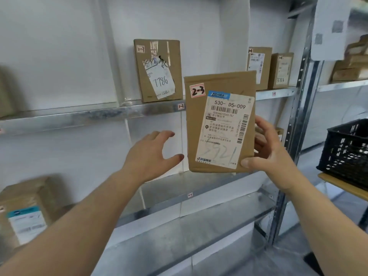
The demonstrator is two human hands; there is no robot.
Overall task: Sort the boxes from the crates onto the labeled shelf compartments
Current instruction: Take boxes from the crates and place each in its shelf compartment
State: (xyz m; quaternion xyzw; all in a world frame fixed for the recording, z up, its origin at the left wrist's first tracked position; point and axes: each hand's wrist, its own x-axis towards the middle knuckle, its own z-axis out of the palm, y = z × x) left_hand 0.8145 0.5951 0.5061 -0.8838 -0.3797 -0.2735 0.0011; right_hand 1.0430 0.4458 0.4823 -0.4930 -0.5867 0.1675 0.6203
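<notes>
The right hand (268,150) grips the box (220,122) tagged 2-3 by its lower right edge, thumb on the front, holding it upright before the shelf (99,116), while the left hand (149,156), fingers spread, hangs just beside it without touching, and a crate (346,148) sits at right.

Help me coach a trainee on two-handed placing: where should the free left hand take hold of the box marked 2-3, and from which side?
Probably the box's bare left long edge, around mid-height, coming in from the left. The box is upright and thin, the right hand pinches only its lower right corner, and the open left hand hovers beside that edge.
</notes>
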